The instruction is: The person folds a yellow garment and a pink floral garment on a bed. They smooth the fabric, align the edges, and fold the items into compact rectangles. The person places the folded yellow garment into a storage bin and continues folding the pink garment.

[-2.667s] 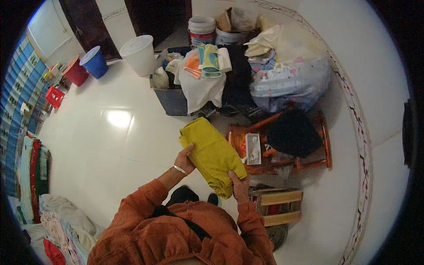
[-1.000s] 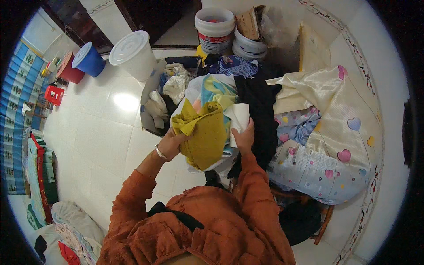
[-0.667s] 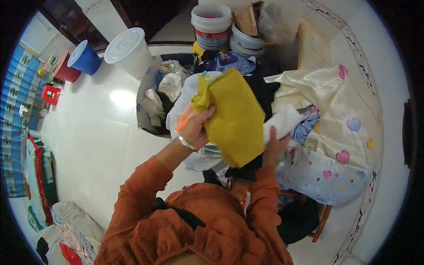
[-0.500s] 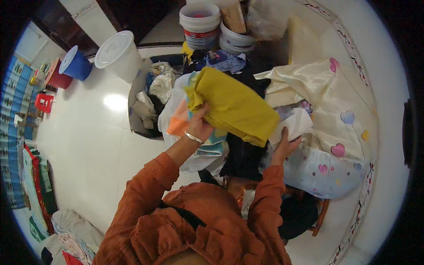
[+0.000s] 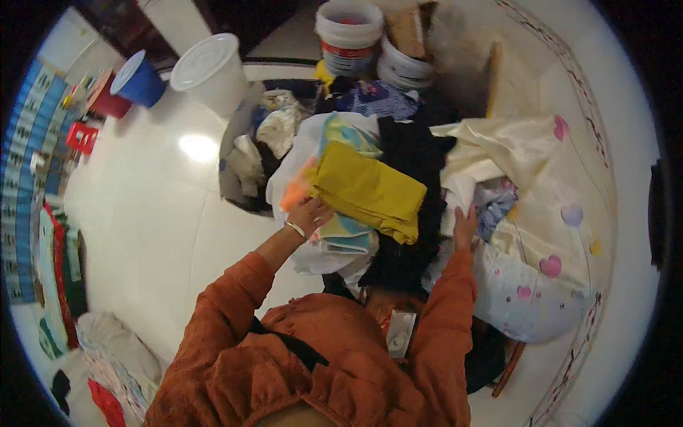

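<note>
A folded yellow cloth lies on the pile, across a black garment and a white towel with orange and blue patches. My left hand is at the yellow cloth's lower left edge, fingers apart and not closed round it. Further right, my right hand grips a white cloth, its fingers on the lower edge. Beside that hand, a bluish garment shows through the opening of a cream satin bag with hearts.
Behind the pile stand a box of crumpled clothes and white buckets. Lidded tubs, one white and one blue, stand at far left. A wooden stool bearing a small box is near my body.
The yellow cloth has come down onto the pile, and my left hand has loosened from it and drawn slightly back. My right hand has moved right with the white cloth, apart from the yellow one.
</note>
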The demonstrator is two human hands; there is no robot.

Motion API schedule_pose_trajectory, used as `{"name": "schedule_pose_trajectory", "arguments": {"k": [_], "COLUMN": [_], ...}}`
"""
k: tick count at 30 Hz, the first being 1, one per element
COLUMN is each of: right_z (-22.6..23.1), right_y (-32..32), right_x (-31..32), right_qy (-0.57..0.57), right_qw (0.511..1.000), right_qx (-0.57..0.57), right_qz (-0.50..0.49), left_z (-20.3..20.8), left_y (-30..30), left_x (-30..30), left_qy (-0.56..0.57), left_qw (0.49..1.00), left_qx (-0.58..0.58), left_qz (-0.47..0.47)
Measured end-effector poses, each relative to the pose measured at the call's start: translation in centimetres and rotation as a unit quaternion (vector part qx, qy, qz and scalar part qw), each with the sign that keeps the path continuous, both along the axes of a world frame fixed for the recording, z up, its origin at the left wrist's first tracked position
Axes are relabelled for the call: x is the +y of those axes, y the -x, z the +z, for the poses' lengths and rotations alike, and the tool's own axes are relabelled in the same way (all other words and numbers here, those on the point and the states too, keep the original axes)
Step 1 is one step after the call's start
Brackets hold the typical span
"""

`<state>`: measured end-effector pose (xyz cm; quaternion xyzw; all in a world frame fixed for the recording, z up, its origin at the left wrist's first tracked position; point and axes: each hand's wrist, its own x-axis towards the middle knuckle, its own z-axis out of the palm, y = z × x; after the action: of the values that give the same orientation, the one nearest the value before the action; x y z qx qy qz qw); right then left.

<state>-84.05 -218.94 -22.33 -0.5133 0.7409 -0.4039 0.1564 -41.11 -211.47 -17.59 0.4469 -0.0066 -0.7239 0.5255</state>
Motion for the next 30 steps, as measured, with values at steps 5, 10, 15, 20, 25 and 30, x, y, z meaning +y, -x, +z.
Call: {"name": "schedule_pose_trajectory", "arguments": {"k": [5,10,15,20,25,30], "right_z": [-2.4,9.0,11.3,14.4,12.7,11.5], "right_y": [0.6,-17.8,-31.4,-42.7,-51.5,-57.1], "right_x": [-2.4,1.4,6.6,16.3,30.4,47.4], "right_qy": [0.127,0.29,0.252,0.076,-0.011,-0.149], "right_qw": [0.943,0.941,0.905,0.828,0.685,0.534], "right_qx": [0.306,0.161,0.003,-0.116,-0.249,-0.316], "right_qz": [-0.043,0.072,0.342,0.543,0.684,0.77], "left_z": [-2.5,-1.9,-0.6,8.4,17.0,27.3], "left_y": [-5.0,-9.5,-10.0,-12.9,-14.3,-13.4], "left_x": [5.3,14.6,19.1,29.4,43.7,58.7], "left_qy": [0.034,0.015,-0.001,0.039,0.176,0.372], "left_qw": [0.999,0.973,0.941,0.927,0.894,0.774], "left_qx": [-0.025,0.045,0.058,0.018,-0.038,-0.251], "left_qz": [0.025,0.226,0.333,0.373,0.411,0.448]}}
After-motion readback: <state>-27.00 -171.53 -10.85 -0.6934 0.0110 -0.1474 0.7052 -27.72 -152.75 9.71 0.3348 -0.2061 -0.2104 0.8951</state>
